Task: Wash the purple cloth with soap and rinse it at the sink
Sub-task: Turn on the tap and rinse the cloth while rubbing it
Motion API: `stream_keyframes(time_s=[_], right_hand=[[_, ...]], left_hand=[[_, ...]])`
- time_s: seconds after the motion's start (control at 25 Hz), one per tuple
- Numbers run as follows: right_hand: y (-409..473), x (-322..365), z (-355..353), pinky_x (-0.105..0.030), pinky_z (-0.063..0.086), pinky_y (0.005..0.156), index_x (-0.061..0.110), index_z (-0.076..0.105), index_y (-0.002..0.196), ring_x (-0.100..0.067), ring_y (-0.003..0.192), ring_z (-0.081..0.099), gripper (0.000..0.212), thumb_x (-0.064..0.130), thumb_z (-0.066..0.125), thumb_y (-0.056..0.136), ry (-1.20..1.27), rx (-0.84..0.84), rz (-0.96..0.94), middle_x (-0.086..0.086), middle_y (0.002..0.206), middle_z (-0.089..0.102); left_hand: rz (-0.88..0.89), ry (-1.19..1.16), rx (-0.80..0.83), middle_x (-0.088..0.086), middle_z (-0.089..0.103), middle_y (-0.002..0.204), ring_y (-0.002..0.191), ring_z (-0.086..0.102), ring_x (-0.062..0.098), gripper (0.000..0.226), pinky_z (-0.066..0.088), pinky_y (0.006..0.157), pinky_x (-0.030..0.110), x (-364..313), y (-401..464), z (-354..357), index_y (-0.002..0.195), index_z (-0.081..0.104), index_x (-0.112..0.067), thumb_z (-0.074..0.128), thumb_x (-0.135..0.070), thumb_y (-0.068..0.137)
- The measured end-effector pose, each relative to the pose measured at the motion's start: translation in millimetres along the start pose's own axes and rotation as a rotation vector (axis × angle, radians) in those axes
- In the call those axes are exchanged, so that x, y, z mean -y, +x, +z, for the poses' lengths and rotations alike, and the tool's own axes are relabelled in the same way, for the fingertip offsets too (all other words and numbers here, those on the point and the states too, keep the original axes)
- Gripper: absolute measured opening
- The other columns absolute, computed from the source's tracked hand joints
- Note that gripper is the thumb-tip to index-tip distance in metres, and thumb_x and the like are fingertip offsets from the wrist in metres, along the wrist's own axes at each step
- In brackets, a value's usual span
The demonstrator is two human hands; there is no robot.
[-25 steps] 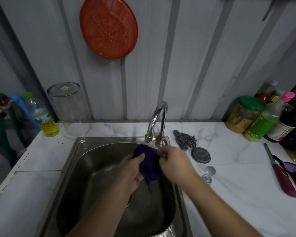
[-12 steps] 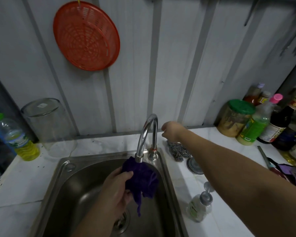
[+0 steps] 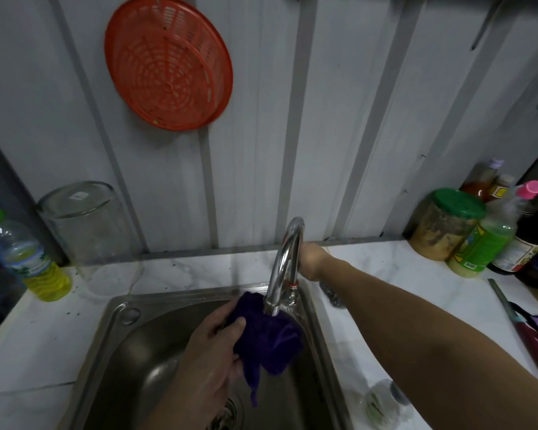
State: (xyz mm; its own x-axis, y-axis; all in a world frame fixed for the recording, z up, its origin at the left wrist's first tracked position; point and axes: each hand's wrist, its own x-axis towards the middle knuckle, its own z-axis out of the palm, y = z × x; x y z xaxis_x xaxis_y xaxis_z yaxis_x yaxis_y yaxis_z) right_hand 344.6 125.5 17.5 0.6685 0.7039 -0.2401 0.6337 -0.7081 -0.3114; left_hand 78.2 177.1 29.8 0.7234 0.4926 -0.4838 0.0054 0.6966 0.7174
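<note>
The purple cloth point(image 3: 271, 339) hangs bunched right under the spout of the chrome tap point(image 3: 288, 252), over the steel sink point(image 3: 131, 352). My left hand point(image 3: 212, 346) grips it from the left, thumb on top, and a strip of cloth dangles toward the drain. My right hand point(image 3: 312, 262) is stretched out behind the tap's neck, close to its base. The spout hides its fingers, so its grip does not show. No stream of water can be made out. A small pump bottle point(image 3: 378, 401) stands blurred under my right forearm.
A steel scourer point(image 3: 333, 294) lies right of the tap. Jars and sauce bottles point(image 3: 479, 240) crowd the back right corner, with a red-handled knife point(image 3: 525, 330) in front. An upturned glass jar point(image 3: 90, 231) and a yellow-liquid bottle point(image 3: 28, 259) stand at the left. An orange strainer point(image 3: 168, 63) hangs on the wall.
My right hand let go of the cloth and reached back, then moved in behind the tap. My left hand alone keeps the cloth under the spout.
</note>
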Motion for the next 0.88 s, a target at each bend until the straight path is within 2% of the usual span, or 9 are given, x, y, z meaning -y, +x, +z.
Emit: stream_keyframes(time_s=[0.08,0.2,0.24,0.36,0.44,0.52,0.64,0.76,0.88], right_hand=[[3.0,-1.5,2.8,-0.034,0.052,0.083,0.007,0.066,0.106,-0.024,0.086,0.060,0.021,0.015,0.048,0.101,-0.012,-0.030,-0.011,-0.012,0.106,0.068],[3.7,-2.7,5.4,-0.031,0.047,0.073,0.009,0.063,0.101,-0.020,0.076,0.058,0.016,0.011,0.047,0.101,-0.009,-0.057,0.026,-0.006,0.090,0.060],[2.7,-1.4,4.5,-0.033,0.050,0.074,0.008,0.063,0.099,-0.023,0.078,0.060,0.017,0.010,0.047,0.101,-0.002,-0.067,0.044,-0.007,0.088,0.060],[1.0,1.6,2.8,-0.039,0.056,0.085,0.006,0.063,0.091,-0.030,0.090,0.066,0.018,0.009,0.048,0.099,-0.013,-0.092,0.075,-0.014,0.094,0.067],[1.7,-4.3,6.6,-0.038,0.057,0.083,0.011,0.064,0.089,-0.031,0.093,0.068,0.018,0.009,0.048,0.098,-0.019,-0.122,0.083,-0.014,0.096,0.070],[5.7,-16.4,15.0,-0.034,0.054,0.079,0.015,0.070,0.091,-0.026,0.091,0.068,0.021,0.007,0.050,0.096,0.072,-0.168,0.125,-0.006,0.090,0.070],[7.7,-29.1,23.6,-0.025,0.049,0.075,0.016,0.076,0.103,-0.014,0.080,0.066,0.026,0.007,0.053,0.096,0.241,-0.218,0.205,0.005,0.081,0.070],[9.0,-30.0,27.8,-0.024,0.049,0.073,0.011,0.076,0.102,-0.011,0.074,0.062,0.026,0.004,0.051,0.096,0.314,-0.238,0.265,0.011,0.069,0.064],[9.6,-31.9,31.6,-0.028,0.056,0.082,0.010,0.075,0.102,-0.015,0.083,0.068,0.028,0.001,0.050,0.095,0.345,-0.262,0.295,0.003,0.083,0.073]], left_hand=[[-0.007,0.013,-0.002,0.018,0.074,0.117,0.090,0.079,0.033,0.038,0.066,0.067,0.043,-0.6,0.3,-1.5,0.126,0.069,-0.015,0.055,0.006,0.098],[-0.009,0.030,-0.043,0.014,0.080,0.102,0.085,0.080,0.030,0.033,0.064,0.081,0.051,0.0,1.8,-3.5,0.117,0.073,-0.016,0.058,0.005,0.097],[-0.007,0.038,-0.051,0.012,0.082,0.097,0.083,0.080,0.029,0.032,0.063,0.083,0.051,-0.2,1.7,-2.7,0.115,0.074,-0.015,0.059,0.006,0.096],[0.001,0.026,-0.067,0.008,0.082,0.089,0.077,0.080,0.025,0.032,0.065,0.075,0.046,-1.4,0.6,0.6,0.113,0.073,-0.014,0.059,0.009,0.096],[-0.012,0.016,-0.073,0.012,0.081,0.099,0.080,0.080,0.026,0.035,0.065,0.074,0.045,-2.3,-0.1,1.7,0.118,0.072,-0.013,0.059,0.009,0.095],[-0.010,0.023,-0.069,0.014,0.078,0.109,0.083,0.080,0.027,0.037,0.065,0.072,0.044,-3.3,-1.5,0.1,0.122,0.071,-0.014,0.060,0.008,0.095],[-0.017,0.009,-0.050,0.014,0.077,0.113,0.086,0.080,0.027,0.039,0.064,0.070,0.042,-2.0,-3.5,-1.1,0.124,0.071,-0.016,0.060,0.007,0.095],[-0.022,-0.010,-0.068,0.014,0.077,0.113,0.088,0.079,0.029,0.040,0.065,0.069,0.043,-0.9,-5.3,-0.8,0.125,0.071,-0.016,0.061,0.008,0.094],[-0.015,-0.005,-0.056,0.014,0.076,0.115,0.091,0.078,0.029,0.040,0.065,0.070,0.043,-1.8,-7.9,-2.9,0.126,0.070,-0.016,0.060,0.007,0.095]])
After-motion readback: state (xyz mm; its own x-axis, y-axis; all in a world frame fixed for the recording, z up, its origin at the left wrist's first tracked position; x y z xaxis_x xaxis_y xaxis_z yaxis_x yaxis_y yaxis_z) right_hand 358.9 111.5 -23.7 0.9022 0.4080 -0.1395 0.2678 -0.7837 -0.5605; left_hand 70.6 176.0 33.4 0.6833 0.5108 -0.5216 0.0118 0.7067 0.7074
